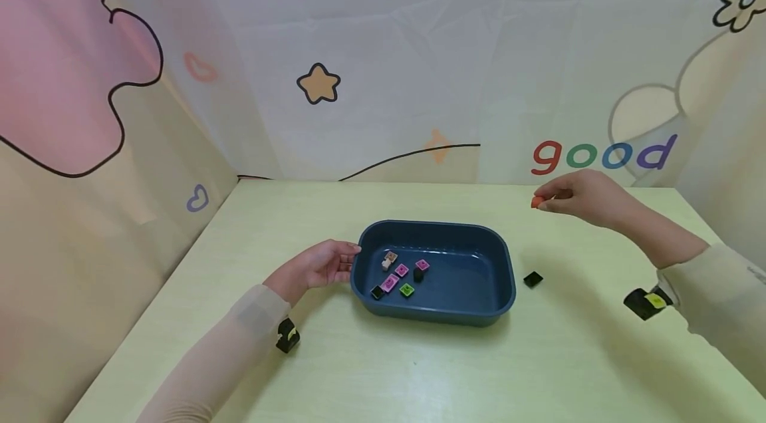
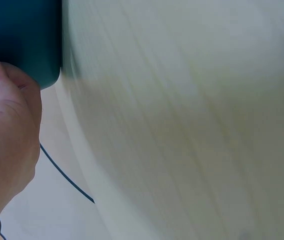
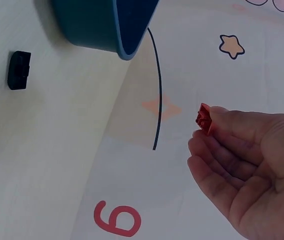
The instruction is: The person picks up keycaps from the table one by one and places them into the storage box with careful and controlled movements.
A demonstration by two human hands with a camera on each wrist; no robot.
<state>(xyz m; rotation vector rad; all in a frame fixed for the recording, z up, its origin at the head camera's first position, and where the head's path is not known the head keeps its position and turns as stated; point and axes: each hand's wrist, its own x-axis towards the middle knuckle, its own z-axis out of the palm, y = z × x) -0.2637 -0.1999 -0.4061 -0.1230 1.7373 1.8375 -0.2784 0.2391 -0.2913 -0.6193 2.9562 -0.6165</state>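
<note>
A dark blue tray (image 1: 443, 322) stands on the table, with several small pieces in its left half. My left hand (image 1: 326, 262) holds the tray's left side, thumb at the rim and fingers against the outer wall. In the left wrist view the left hand (image 2: 9, 125) hides part of the tray's wall (image 2: 36, 45). To the right of the tray and above the table, my right hand (image 1: 589, 199) pinches a small orange-red plastic piece (image 1: 536, 201) between thumb and fingertips. In the right wrist view this orange-red piece (image 3: 204, 119) shows a ridged side.
A small black piece (image 1: 532, 279) lies on the table just right of the tray. Inside are pink pieces (image 1: 390, 283), a green piece (image 1: 407, 290), black pieces (image 1: 377, 292) and a tan-and-white one (image 1: 389, 260). A printed cloth (image 1: 389, 110) hangs behind the table.
</note>
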